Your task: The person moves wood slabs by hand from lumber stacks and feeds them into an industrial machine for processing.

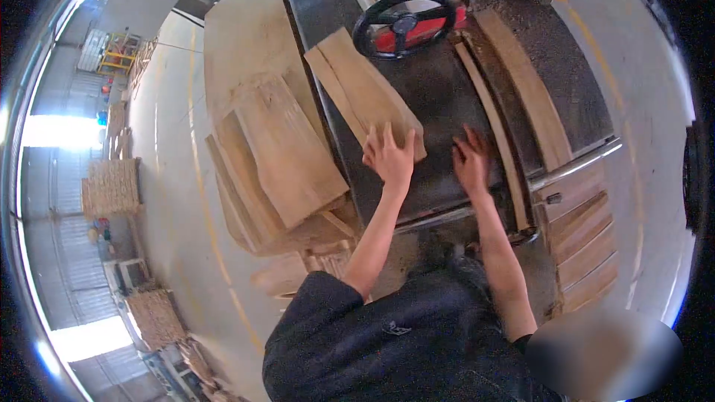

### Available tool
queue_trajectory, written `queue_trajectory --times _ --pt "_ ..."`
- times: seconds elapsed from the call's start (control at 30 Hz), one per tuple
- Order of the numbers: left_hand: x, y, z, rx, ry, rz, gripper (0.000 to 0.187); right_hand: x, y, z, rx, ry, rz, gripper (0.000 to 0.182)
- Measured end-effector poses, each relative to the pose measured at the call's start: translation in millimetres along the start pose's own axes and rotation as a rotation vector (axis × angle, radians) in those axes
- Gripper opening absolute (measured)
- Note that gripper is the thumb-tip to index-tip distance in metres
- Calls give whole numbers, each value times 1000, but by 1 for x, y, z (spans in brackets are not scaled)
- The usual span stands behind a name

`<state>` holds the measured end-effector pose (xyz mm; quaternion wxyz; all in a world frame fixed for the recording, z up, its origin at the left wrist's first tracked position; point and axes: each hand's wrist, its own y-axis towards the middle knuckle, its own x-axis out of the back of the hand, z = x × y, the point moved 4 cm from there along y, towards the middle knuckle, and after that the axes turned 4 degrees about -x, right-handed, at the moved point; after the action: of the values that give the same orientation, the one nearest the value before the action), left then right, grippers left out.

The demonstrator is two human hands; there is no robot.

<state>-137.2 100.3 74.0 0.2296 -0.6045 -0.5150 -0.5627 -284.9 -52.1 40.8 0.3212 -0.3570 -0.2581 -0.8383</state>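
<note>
My left hand (pixel 389 155) lies with fingers spread on the near end of a wooden board (pixel 357 85), which sits at an angle on a black machine table (pixel 439 108). To its right, my right hand (pixel 471 162) is over the same table with its fingers apart and nothing in them; slight blur hides whether it touches the surface. Just right of that hand runs a long narrow wood strip (pixel 497 130). A black handwheel (pixel 404 24) stands beyond the board's far end, with a red part (pixel 421 32) behind it.
Wide planks (pixel 287 152) are stacked on a side table (pixel 242 26) at left. Another long board (pixel 525 89) lies at right among sawdust (pixel 532 26). A metal rail (pixel 577 164) edges the machine, and more planks (pixel 585 242) lie below it. Stacked wood (pixel 112 186) stands across the floor.
</note>
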Motion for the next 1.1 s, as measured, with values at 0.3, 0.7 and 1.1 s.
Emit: queue_trajectory --times 0.3,0.7,1.1 --pt "24 -151 -57 142 -75 -149 81 42 -95 -3 64 372 304 46" --pt "13 -176 -117 51 -65 -100 63 36 -173 -89 -548 561 326 54" --pt "-6 -127 -123 95 -107 -80 68 43 -111 -58 -594 811 190 56"
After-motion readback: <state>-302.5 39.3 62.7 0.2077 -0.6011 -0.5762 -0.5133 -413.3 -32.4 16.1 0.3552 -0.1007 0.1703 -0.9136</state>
